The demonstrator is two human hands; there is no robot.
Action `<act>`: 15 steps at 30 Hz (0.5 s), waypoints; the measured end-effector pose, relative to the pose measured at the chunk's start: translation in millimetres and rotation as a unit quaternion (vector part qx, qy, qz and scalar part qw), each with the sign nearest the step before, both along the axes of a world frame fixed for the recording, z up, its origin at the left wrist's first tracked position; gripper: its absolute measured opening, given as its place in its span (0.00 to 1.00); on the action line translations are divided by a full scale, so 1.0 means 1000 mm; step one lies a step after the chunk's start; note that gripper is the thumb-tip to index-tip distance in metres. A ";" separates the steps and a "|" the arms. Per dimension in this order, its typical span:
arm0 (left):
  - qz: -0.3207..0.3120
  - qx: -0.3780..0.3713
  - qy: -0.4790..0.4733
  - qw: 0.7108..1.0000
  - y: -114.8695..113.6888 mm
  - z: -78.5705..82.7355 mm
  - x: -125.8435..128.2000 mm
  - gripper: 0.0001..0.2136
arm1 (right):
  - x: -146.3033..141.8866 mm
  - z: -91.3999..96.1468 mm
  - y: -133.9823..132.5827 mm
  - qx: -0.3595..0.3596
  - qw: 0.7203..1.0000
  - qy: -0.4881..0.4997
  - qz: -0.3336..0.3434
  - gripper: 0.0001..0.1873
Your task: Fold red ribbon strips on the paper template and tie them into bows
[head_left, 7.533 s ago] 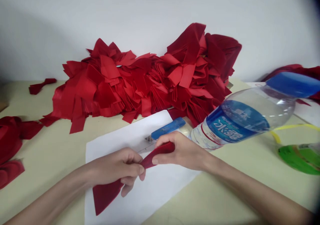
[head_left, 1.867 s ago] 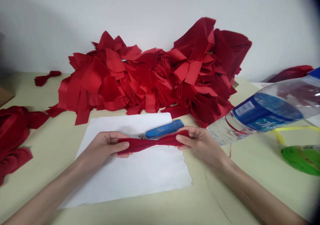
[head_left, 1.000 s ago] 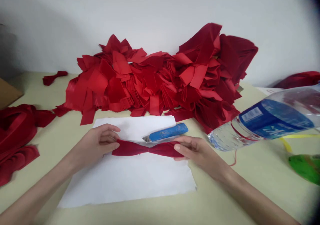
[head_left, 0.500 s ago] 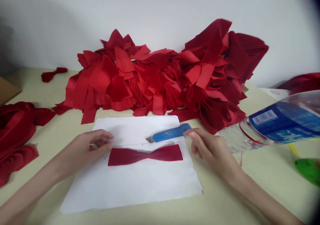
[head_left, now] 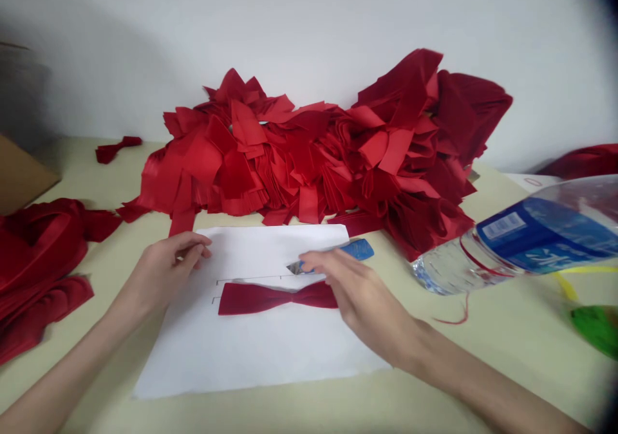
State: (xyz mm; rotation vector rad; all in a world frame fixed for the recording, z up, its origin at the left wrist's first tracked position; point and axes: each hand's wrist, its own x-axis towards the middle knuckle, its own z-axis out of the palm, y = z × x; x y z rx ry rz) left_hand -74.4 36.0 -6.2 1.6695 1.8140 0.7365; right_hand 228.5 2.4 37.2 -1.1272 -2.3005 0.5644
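**Red bow-shaped fabric piece (head_left: 276,298) lies loose under an open right hand (head_left: 364,308)**

From the head view, the cloth rests flat on a white paper sheet (head_left: 251,350), just below thin drawn lines, its right end under the right hand. That grip is open and holds nothing. Its fingers (head_left: 311,260) reach over a blue utility knife (head_left: 358,250), close to the bare blade. The left hand (head_left: 168,268) is open and empty at the paper's upper edge. A heap of red fabric pieces (head_left: 309,157) sits behind the paper on the cream surface (head_left: 483,376), beside a tilted water bottle (head_left: 526,241). Fingers this near the blade could get nicked, and a careless sweep of the hand could shift the cloth off the lines.
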 end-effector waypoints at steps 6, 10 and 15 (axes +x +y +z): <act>0.032 0.051 0.023 0.998 0.005 -0.007 -0.008 0.11 | 0.005 0.012 0.007 0.009 1.000 -0.015 -0.023 0.14; 0.033 0.063 0.028 0.997 0.005 0.003 -0.007 0.10 | -0.015 -0.012 0.000 0.017 0.991 -0.130 0.040 0.08; 0.039 0.088 0.043 0.994 0.003 0.027 -0.011 0.11 | -0.012 -0.009 -0.014 0.088 0.983 -0.164 0.013 0.06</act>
